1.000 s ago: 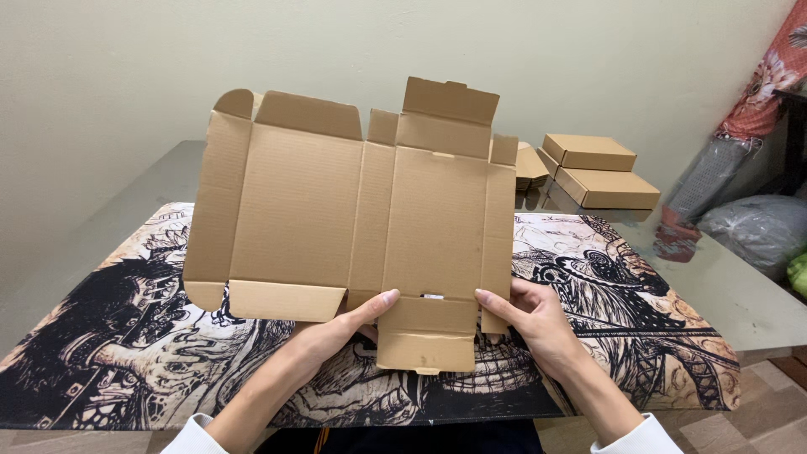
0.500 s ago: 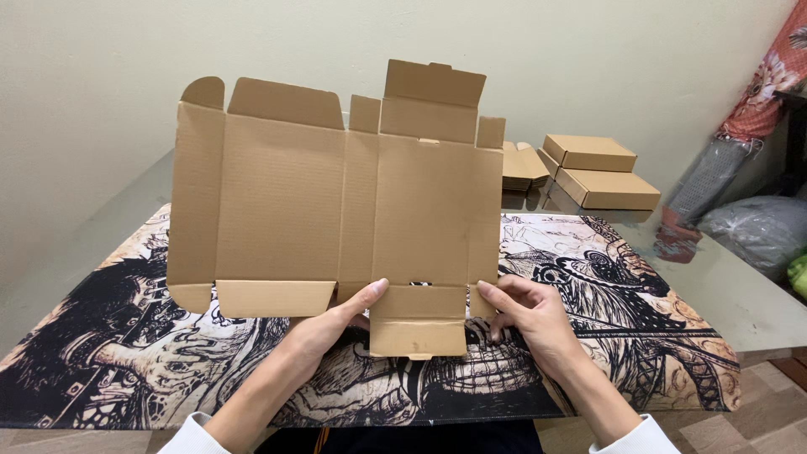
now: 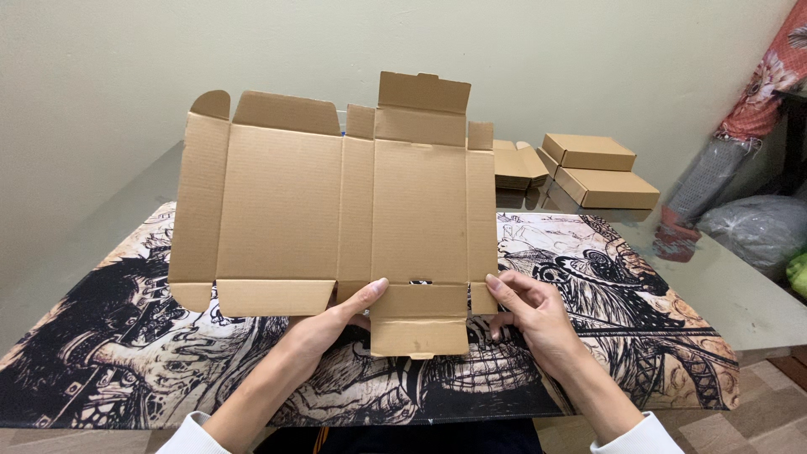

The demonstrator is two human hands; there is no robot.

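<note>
Lower centre of the frame: both forearms enter from the bottom edge in white sleeves. The left hand (image 3: 324,328) grips the box blank (image 3: 336,202) at its lower edge, left of the bottom centre flap (image 3: 419,324), thumb on the near face and the other fingers hidden behind. The right hand (image 3: 530,311) grips the lower right corner of the same sheet, thumb forward and fingers curled behind the edge. Both hands are closed on the cardboard; neither is spread wide.

Centre of the frame: the blank is held upright, clear of the mat (image 3: 630,336), with its plain brown inner face toward the camera. It is fully flat. The score lines are visible, but no panel is folded. The top flaps, the rounded tab at upper left, the two bottom flaps and the narrow side strips all lie in the plane of the sheet.

Judged progress: forming has not begun. One blank has been picked up and squared for handling. Every fold, every tuck and the closing of the lid remain to be done.

Below and behind the blank: the printed mat with black line art covers the table (image 3: 740,294).

Upper right, far side of the table: two assembled boxes (image 3: 601,168) sit stacked. Just beside them on the left is a pile of flat blanks (image 3: 514,164). A grey bag (image 3: 752,231) lies at the right edge.
</note>
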